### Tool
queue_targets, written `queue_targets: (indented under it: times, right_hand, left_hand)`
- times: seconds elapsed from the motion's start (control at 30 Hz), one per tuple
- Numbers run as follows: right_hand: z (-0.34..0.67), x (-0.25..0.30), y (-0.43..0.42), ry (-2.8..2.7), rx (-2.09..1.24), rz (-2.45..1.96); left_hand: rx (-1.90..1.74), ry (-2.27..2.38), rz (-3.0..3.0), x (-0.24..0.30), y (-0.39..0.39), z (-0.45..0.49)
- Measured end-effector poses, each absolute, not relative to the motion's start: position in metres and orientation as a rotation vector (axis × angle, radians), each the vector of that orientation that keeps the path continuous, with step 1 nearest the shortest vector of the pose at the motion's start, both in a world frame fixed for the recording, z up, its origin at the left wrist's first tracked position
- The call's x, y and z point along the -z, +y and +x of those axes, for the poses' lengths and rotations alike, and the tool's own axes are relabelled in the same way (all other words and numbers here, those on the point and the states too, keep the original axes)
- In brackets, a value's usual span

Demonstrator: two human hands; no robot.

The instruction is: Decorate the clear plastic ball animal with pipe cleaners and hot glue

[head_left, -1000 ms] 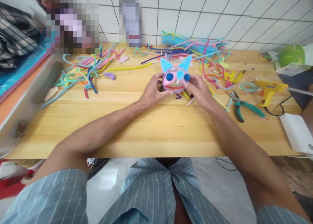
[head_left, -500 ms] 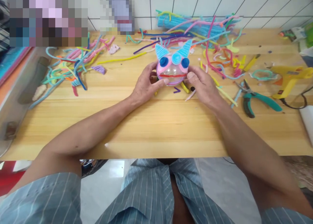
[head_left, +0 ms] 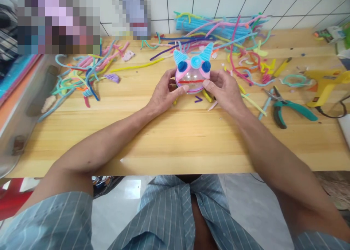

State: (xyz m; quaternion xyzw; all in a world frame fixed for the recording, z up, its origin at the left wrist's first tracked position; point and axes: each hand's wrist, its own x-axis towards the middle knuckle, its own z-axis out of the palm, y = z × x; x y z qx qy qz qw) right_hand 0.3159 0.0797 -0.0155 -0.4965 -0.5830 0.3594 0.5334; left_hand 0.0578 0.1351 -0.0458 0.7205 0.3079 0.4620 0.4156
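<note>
Between my two hands is a clear round craft figure (head_left: 193, 76) trimmed with pipe cleaners. It has light-blue pointed ears, dark-blue coiled eyes, a light-blue coil between them, pink bands and a red strip as a mouth. My left hand (head_left: 166, 91) grips its left side, thumb along the lower front edge. On the right side, my right hand (head_left: 224, 91) holds it with the thumb near the end of the red strip. Fingers behind the figure are partly hidden. A small bent purple piece (head_left: 198, 99) and a yellow pipe cleaner piece (head_left: 207, 96) lie just below it.
Loose pipe cleaners (head_left: 79, 78) are heaped at left, with a blue bundle (head_left: 216, 27) by the tiled wall. At right lie teal-handled pliers (head_left: 295, 109) and a yellow glue gun (head_left: 321, 86) with a cord. A translucent bin (head_left: 24, 122) borders the left.
My right thumb has shifted left and inward onto the figure's front, by the red strip. The figure has turned or tilted slightly; my left hand keeps its hold.
</note>
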Motion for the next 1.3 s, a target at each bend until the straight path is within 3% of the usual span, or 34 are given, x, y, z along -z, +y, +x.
queue_targets:
  times: [1.3]
  right_hand:
    - [0.315, 0.016, 0.079, -1.511, -0.720, -1.297]
  left_hand:
    - [-1.208, 0.719, 1.750, 0.051, 0.138, 0.059]
